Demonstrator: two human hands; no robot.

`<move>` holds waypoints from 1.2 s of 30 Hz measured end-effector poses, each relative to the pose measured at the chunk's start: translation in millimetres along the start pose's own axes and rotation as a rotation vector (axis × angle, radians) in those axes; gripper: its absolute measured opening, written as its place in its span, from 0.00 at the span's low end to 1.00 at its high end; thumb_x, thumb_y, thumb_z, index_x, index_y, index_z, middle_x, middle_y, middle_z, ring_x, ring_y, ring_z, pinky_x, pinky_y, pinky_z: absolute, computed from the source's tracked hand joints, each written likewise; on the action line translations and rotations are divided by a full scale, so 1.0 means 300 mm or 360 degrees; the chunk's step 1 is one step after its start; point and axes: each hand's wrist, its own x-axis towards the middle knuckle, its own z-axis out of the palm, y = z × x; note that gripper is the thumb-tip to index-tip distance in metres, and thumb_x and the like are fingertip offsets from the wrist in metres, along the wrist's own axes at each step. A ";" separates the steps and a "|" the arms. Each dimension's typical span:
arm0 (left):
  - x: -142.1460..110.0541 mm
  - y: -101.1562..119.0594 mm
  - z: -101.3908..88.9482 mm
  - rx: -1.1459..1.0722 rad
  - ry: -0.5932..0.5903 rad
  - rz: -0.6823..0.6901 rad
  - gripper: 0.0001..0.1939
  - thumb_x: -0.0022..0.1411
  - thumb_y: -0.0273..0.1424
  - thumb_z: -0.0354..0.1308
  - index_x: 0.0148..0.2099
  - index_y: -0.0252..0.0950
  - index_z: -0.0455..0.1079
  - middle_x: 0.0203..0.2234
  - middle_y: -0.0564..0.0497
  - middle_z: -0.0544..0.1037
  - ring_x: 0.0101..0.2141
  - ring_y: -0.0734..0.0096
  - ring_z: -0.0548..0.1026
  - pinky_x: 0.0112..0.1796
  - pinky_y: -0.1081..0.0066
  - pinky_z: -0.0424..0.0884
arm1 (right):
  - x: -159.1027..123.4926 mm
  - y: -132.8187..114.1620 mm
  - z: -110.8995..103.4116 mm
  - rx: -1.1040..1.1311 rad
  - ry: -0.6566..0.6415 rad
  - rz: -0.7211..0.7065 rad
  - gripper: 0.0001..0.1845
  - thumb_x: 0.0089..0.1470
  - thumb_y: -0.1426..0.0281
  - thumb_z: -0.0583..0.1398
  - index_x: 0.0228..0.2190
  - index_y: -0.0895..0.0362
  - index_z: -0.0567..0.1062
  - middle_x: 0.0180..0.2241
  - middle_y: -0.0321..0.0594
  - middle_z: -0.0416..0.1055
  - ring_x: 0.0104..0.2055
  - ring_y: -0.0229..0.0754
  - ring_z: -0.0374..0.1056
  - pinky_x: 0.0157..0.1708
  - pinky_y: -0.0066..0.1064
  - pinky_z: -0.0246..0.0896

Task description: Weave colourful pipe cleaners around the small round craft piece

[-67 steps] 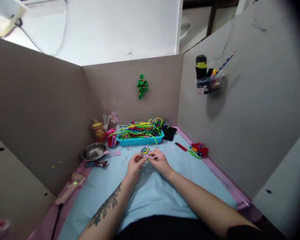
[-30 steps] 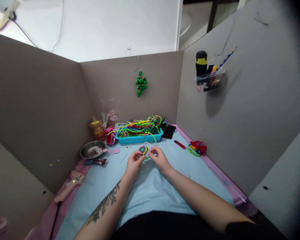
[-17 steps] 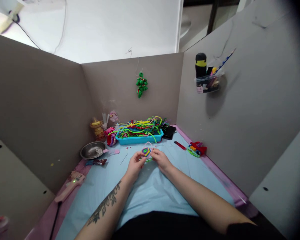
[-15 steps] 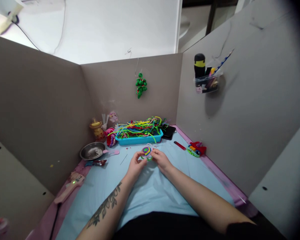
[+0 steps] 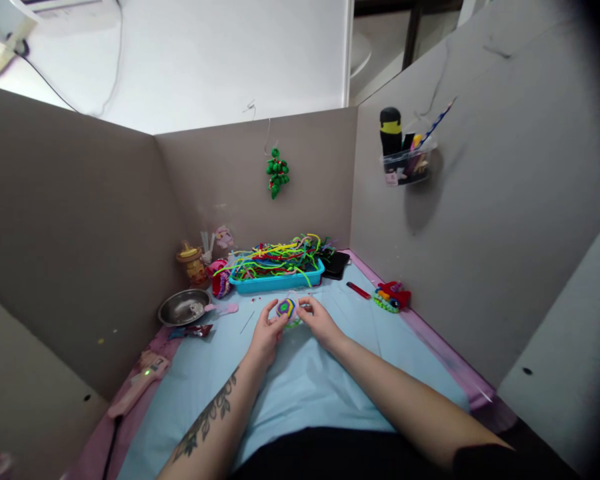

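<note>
Pinching the striped disc before the tray, the left hand steadies it; the right hand curls half-closed beside it, hold unclear. Edge work seems in hand; the next move needs steady support.

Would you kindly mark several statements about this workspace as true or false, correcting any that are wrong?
1. The left hand holds a multicoloured disc. True.
2. The blue tray holds only yellow strands. False: its strands are of several colours, green and red among them.
3. A green ornament hangs in front of the back panel. True.
4. The metal bowl stands to the right of the blue tray. False: it stands to the left.
5. The right hand grips the slim red tool. False: the slim red tool lies on the blue cloth, apart from both hands.
</note>
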 end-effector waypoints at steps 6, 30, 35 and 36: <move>0.005 0.005 -0.008 -0.0190 0.0080 -0.0067 0.33 0.46 0.37 0.67 0.53 0.36 0.60 0.15 0.63 0.60 0.13 0.87 0.52 0.14 0.82 0.46 | -0.022 -0.010 0.010 -0.0438 -0.0108 -0.0292 0.06 0.44 0.68 0.61 0.29 0.54 0.73 0.43 0.41 0.60 0.44 0.44 0.62 0.31 0.30 0.60; -0.003 -0.011 0.014 -0.0370 -0.0043 -0.0157 0.28 0.42 0.32 0.70 0.46 0.35 0.64 0.15 0.63 0.60 0.14 0.88 0.54 0.15 0.83 0.48 | -0.016 0.022 0.019 -0.0320 -0.0208 -0.0184 0.09 0.45 0.65 0.60 0.21 0.57 0.71 0.47 0.44 0.58 0.48 0.46 0.62 0.38 0.33 0.63; -0.002 -0.014 0.017 -0.0328 -0.0013 -0.0129 0.30 0.42 0.33 0.70 0.48 0.36 0.63 0.16 0.62 0.63 0.14 0.88 0.54 0.15 0.83 0.49 | -0.022 -0.003 0.019 -0.0319 -0.0185 -0.0210 0.07 0.45 0.66 0.60 0.21 0.56 0.71 0.49 0.43 0.59 0.48 0.45 0.62 0.37 0.32 0.64; 0.000 -0.014 0.014 -0.0315 0.0008 -0.0110 0.30 0.43 0.33 0.69 0.49 0.36 0.63 0.16 0.62 0.63 0.14 0.87 0.55 0.15 0.83 0.49 | -0.025 -0.007 0.019 -0.0342 -0.0173 -0.0227 0.05 0.45 0.67 0.60 0.23 0.56 0.71 0.49 0.43 0.59 0.48 0.45 0.62 0.36 0.32 0.64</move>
